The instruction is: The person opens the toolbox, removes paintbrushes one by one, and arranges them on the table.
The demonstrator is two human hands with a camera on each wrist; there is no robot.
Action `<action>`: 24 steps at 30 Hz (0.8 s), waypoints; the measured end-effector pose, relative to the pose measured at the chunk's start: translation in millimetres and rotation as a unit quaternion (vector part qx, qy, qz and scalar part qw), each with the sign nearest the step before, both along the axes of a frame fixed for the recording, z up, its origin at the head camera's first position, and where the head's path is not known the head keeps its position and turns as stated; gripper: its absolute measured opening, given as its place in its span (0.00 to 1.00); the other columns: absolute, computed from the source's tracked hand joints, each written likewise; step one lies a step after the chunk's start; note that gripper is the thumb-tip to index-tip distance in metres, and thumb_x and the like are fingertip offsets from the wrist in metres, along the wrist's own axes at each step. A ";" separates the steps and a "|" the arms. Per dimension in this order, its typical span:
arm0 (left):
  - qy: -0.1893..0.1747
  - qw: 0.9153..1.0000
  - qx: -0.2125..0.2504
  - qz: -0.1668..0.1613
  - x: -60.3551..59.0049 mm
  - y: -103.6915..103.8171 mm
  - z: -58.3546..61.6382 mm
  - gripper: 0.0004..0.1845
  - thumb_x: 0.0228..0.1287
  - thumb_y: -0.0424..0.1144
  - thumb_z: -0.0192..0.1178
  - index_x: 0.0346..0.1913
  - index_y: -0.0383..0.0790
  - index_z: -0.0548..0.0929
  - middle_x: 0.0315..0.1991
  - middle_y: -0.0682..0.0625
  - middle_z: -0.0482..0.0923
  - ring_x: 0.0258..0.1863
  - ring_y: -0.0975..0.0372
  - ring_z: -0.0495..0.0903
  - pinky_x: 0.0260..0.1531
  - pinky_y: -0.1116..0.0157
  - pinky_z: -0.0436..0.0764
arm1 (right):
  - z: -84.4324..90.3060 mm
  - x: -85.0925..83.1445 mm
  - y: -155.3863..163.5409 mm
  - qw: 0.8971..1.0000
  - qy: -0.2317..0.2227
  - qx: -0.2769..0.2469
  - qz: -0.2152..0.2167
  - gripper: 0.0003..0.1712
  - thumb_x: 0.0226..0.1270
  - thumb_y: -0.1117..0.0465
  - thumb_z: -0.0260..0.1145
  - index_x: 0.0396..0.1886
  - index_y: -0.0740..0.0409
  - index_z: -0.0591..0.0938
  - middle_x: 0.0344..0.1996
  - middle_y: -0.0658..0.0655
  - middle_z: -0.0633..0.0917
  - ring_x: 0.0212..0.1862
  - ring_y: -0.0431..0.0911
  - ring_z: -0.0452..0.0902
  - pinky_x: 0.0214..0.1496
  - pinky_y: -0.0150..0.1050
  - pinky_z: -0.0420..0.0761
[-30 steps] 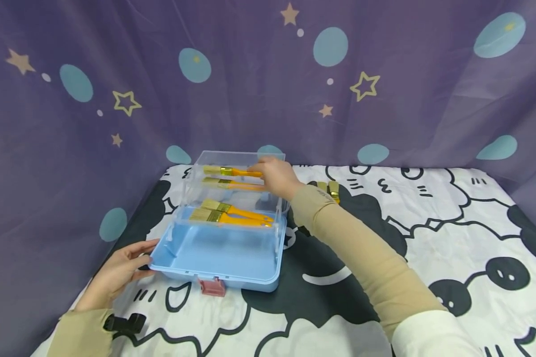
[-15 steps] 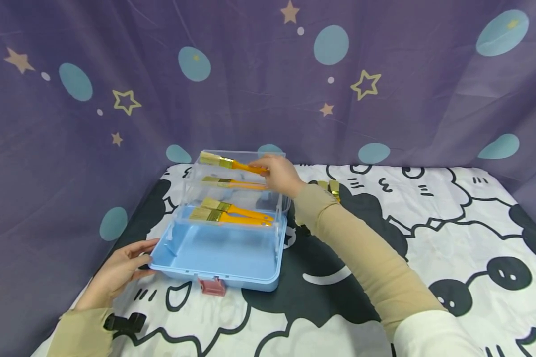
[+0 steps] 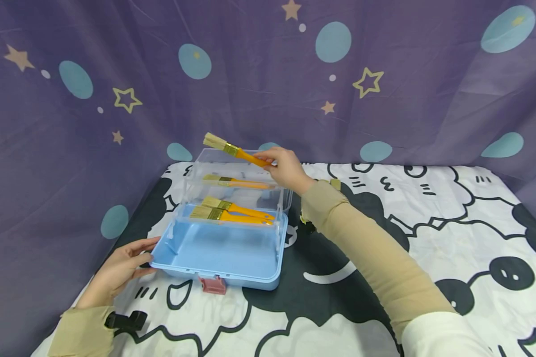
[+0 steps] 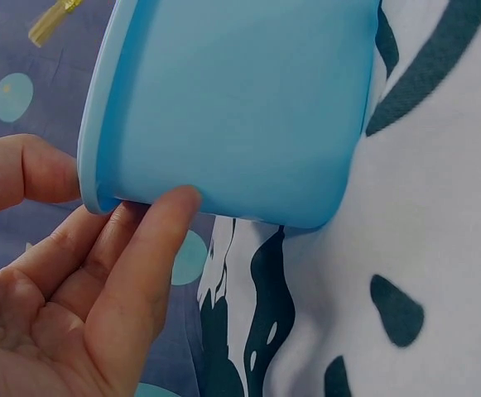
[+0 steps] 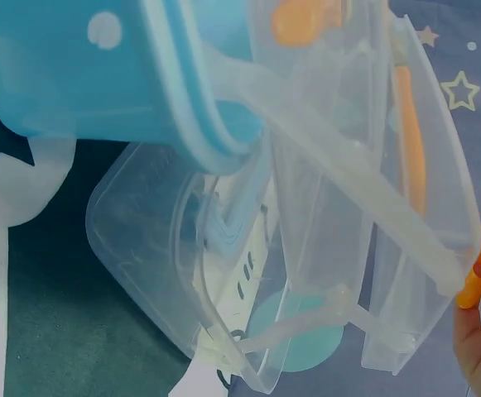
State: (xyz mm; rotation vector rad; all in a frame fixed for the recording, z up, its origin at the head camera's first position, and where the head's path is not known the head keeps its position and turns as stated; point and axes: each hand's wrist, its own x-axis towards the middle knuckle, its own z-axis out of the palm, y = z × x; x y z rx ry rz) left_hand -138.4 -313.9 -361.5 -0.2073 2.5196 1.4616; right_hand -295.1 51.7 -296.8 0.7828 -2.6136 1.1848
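- Lifted since a second ago, the orange-handled paintbrush with pale bristles (image 3: 234, 149) has risen out of the top clear tray and now tilts above the tiered clear plastic organiser (image 3: 238, 186), bristles up-left.
- The right hand (image 3: 286, 169) pinches the brush's handle end, fingers curled around it.
- The left hand (image 3: 121, 267) rests against the near-left corner of the light blue plastic box base (image 3: 223, 255), fingers relaxed and straight.
- Three more orange brushes (image 3: 232, 214) lie in the trays.
- The box sits on a cartoon-print cloth surface (image 3: 429, 233).
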 end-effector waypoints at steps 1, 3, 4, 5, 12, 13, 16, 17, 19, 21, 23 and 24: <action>0.001 1.000 0.000 0.000 0.0 0.1 0.0 0.31 0.65 0.28 0.46 0.70 0.25 0.56 0.67 0.26 0.57 0.38 0.77 0.76 0.37 0.65 0.83 | -0.1 0.2 0.8 1.000 -0.001 -0.002 -0.001 0.23 0.63 0.72 0.62 0.57 0.52 0.81 0.50 0.56 0.82 0.49 0.49 0.76 0.51 0.39 0.78; 0.001 1.000 0.000 0.001 -0.2 0.3 -0.1 0.31 0.64 0.28 0.46 0.70 0.25 0.56 0.67 0.26 0.57 0.37 0.77 0.76 0.37 0.65 0.83 | -0.6 1.0 2.3 1.000 -0.001 -0.006 0.001 0.23 0.62 0.71 0.62 0.56 0.52 0.81 0.50 0.56 0.82 0.49 0.49 0.76 0.50 0.38 0.79; 0.001 1.000 0.000 0.002 -0.3 0.4 -0.1 0.31 0.64 0.28 0.46 0.70 0.25 0.56 0.67 0.26 0.57 0.37 0.77 0.76 0.37 0.65 0.83 | -0.7 1.9 3.0 1.000 -0.003 -0.009 0.002 0.23 0.62 0.71 0.62 0.56 0.53 0.81 0.50 0.56 0.82 0.49 0.49 0.76 0.51 0.38 0.79; 0.001 1.000 0.001 0.002 -0.4 0.4 -0.2 0.31 0.64 0.28 0.46 0.70 0.25 0.56 0.67 0.26 0.57 0.37 0.77 0.76 0.37 0.65 0.84 | -1.1 2.9 3.8 1.000 -0.004 -0.012 0.004 0.23 0.62 0.71 0.62 0.56 0.53 0.81 0.50 0.56 0.82 0.49 0.49 0.76 0.51 0.39 0.79; -0.002 1.000 0.000 0.007 -1.0 0.7 -0.3 0.31 0.64 0.28 0.46 0.70 0.25 0.56 0.67 0.26 0.57 0.37 0.76 0.76 0.37 0.65 0.84 | -5.6 13.3 10.5 1.000 -0.006 -0.022 0.017 0.23 0.63 0.71 0.62 0.57 0.54 0.80 0.52 0.56 0.81 0.50 0.49 0.76 0.51 0.40 0.79; -0.003 1.000 0.000 0.007 -0.9 0.8 -0.2 0.31 0.64 0.28 0.46 0.70 0.25 0.56 0.67 0.26 0.57 0.37 0.76 0.76 0.37 0.65 0.83 | -6.6 14.8 11.6 1.000 -0.005 -0.022 0.019 0.23 0.63 0.71 0.62 0.57 0.54 0.80 0.52 0.56 0.81 0.50 0.49 0.76 0.51 0.40 0.79; -0.002 1.000 -0.003 0.007 -0.6 1.0 0.1 0.31 0.64 0.28 0.46 0.70 0.25 0.56 0.67 0.26 0.57 0.38 0.76 0.76 0.37 0.66 0.83 | -9.4 19.1 14.8 0.999 -0.006 -0.023 0.024 0.22 0.63 0.71 0.62 0.57 0.54 0.80 0.51 0.56 0.81 0.50 0.49 0.76 0.51 0.40 0.79; -0.002 1.000 -0.003 0.007 -0.5 1.1 0.2 0.31 0.64 0.28 0.46 0.70 0.25 0.56 0.67 0.26 0.57 0.38 0.76 0.76 0.37 0.66 0.83 | -10.3 20.5 16.0 0.999 -0.009 -0.026 0.024 0.22 0.63 0.71 0.62 0.57 0.54 0.80 0.50 0.56 0.82 0.49 0.49 0.75 0.51 0.41 0.79; -0.001 1.000 -0.003 0.006 -0.3 1.2 0.4 0.31 0.64 0.28 0.46 0.70 0.25 0.56 0.67 0.26 0.57 0.38 0.76 0.76 0.37 0.65 0.83 | -11.3 23.6 18.5 0.999 -0.018 -0.033 0.024 0.23 0.63 0.72 0.61 0.57 0.54 0.80 0.49 0.56 0.82 0.50 0.49 0.75 0.51 0.41 0.79; 0.000 1.000 -0.003 0.006 0.0 1.3 0.4 0.31 0.64 0.28 0.46 0.70 0.24 0.56 0.66 0.26 0.57 0.38 0.76 0.76 0.37 0.65 0.83 | -12.4 26.6 21.2 0.999 -0.033 -0.039 0.018 0.23 0.63 0.72 0.62 0.57 0.53 0.80 0.49 0.56 0.82 0.50 0.49 0.75 0.50 0.41 0.80; 0.000 1.000 -0.003 0.006 0.2 1.3 0.5 0.31 0.63 0.28 0.46 0.70 0.25 0.56 0.66 0.26 0.57 0.37 0.76 0.76 0.37 0.65 0.83 | -13.8 29.0 23.9 0.998 -0.048 -0.044 0.010 0.24 0.63 0.71 0.62 0.57 0.51 0.80 0.49 0.55 0.81 0.50 0.49 0.76 0.49 0.41 0.80; 0.000 1.000 -0.003 0.007 0.3 1.3 0.5 0.31 0.63 0.28 0.46 0.70 0.25 0.56 0.66 0.26 0.57 0.37 0.76 0.76 0.37 0.65 0.83 | -14.7 30.0 25.3 0.997 -0.056 -0.049 0.006 0.24 0.63 0.71 0.62 0.57 0.51 0.80 0.49 0.56 0.81 0.50 0.50 0.76 0.49 0.42 0.81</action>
